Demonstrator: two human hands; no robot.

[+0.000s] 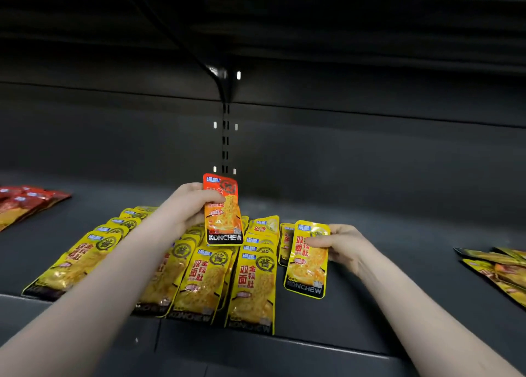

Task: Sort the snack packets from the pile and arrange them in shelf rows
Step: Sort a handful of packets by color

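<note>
- Shelf [370, 234]: dark, flat, matte metal deck with slotted upright at far centre; smooth enough for packets to slide, so set down flat rather than drop.
- Yellow rows [199, 277]: glossy foil sachets, long rectangles with rounded corners, overlapped like shingles in columns running near to far, left of centre. Best kept with equal overlap, print facing up, near ends level with shelf lip.
- Red stack [25, 203]: far left on shelf, same sachet shape, fanned. Likely destination for red packet.
- Mixed pile [501, 268]: near right edge, jumbled yellow sachets, unsorted.
- Yellow packet [307, 260]: right of rows, starting new column, flat or nearly flat on deck. Advised: align parallel with neighbouring column before release.
- Red packet [223, 210]: held upright above rows, centre; slippery film, so firm edge hold needed during carry leftward.
- Left hand [185, 206]: thumb and fingers pinching red packet at left edge.
- Right hand [338, 244]: fingers pinching upper right edge of yellow packet.
</note>
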